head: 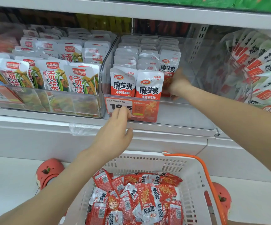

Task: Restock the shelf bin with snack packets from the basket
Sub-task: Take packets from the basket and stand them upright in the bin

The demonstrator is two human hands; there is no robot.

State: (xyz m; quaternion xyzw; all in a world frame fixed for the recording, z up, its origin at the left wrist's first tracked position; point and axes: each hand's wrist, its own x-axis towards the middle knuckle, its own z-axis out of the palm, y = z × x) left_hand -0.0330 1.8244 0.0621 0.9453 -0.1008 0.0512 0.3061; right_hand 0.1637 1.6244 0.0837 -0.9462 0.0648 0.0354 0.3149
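Observation:
The clear shelf bin (185, 101) holds rows of red-and-white snack packets (149, 85) standing upright. My right hand (177, 86) reaches inside the bin at the rightmost row. It grips an upright packet (169, 65) there, with its fingertips hidden behind the packet. My left hand (115, 132) is at the bin's front wall, its fingers curled against the price label (141, 109). I cannot tell whether those fingers grip anything. Below them, the white basket (194, 169) with an orange handle holds several loose packets (136, 197) of the same kind.
A neighbouring clear bin (53, 98) on the left is full of green-and-white packets. More packets (261, 67) fill the shelf to the right. A white shelf (147, 12) runs overhead. Red shoes (48, 172) stand on the floor beside the basket.

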